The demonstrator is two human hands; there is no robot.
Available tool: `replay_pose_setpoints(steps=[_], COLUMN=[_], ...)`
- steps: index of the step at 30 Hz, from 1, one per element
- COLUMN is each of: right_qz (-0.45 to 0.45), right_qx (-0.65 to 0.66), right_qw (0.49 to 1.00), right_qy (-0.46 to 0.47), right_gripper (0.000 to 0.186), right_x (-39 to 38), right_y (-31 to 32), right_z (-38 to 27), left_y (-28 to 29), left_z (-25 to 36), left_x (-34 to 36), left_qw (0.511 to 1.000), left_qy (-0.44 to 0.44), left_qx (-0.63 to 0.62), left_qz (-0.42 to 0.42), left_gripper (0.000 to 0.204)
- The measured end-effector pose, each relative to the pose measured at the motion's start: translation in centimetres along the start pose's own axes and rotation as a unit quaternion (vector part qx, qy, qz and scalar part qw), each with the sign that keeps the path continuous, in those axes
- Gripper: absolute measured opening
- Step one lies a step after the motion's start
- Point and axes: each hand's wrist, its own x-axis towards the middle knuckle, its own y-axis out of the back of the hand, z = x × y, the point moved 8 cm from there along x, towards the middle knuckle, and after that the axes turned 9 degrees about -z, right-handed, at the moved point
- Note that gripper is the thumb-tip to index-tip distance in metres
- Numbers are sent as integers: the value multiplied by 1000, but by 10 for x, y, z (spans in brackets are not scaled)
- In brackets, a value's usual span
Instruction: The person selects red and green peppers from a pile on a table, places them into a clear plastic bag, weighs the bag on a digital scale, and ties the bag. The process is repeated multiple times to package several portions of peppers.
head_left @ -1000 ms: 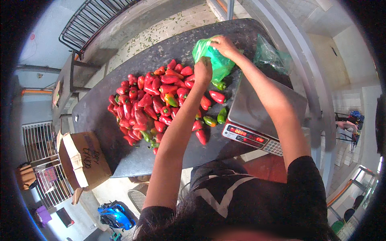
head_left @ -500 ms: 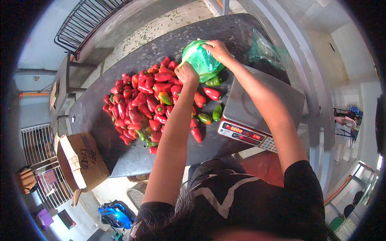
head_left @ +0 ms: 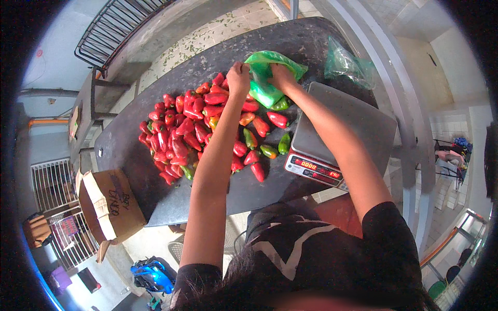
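A green plastic bag (head_left: 265,94) stands on the dark table at the far edge of a heap of peppers, its mouth spread wide. My left hand (head_left: 238,78) is closed on the left side of the bag's rim. My right hand (head_left: 281,78) reaches into the mouth from the right; the bag partly hides its fingers, so I cannot tell their grip. Red bell peppers (head_left: 179,129) are piled left of the bag, some behind my left forearm. Several green or part-green peppers (head_left: 284,143) lie between the pile and the scale.
A grey-topped digital scale (head_left: 342,129) with a lit red display sits under my right forearm. Another clear green plastic bag (head_left: 345,65) lies at the table's far right. An open cardboard box (head_left: 116,205) stands by the table's left front corner, and a blue bag (head_left: 153,274) is on the floor.
The bag's mouth has opened wider. My left hand has moved up and away along the rim, and my right hand has shifted from the far rim into the mouth.
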Motion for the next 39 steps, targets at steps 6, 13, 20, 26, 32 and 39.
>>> replay_pose_setpoints(steps=[6, 13, 20, 26, 32, 39], right_qz=[46, 75, -61, 121, -106, -25], right_qx=[-133, -163, 19, 31, -153, -15], right_qw=[990, 983, 993, 991, 982, 990], right_qy=[-22, 36, 101, 54, 34, 136], right_gripper=[41, 34, 42, 101, 116, 22], right_x=[8, 10, -1, -1, -28, 23], right_y=[9, 14, 65, 95, -33, -4], right_z=[7, 7, -7, -35, -87, -57], left_y=[38, 124, 250, 266, 263, 271], left_z=[63, 137, 90, 73, 66, 60], left_x=[-37, -81, -155, -217, -243, -256], left_qw=[981, 943, 911, 983, 966, 972], left_qy=[-60, -128, -83, -19, 15, -6], left_qx=[-180, -307, -347, -100, -196, -180], left_qz=[-51, 18, 209, 155, 166, 152], left_gripper=[28, 19, 46, 26, 26, 23])
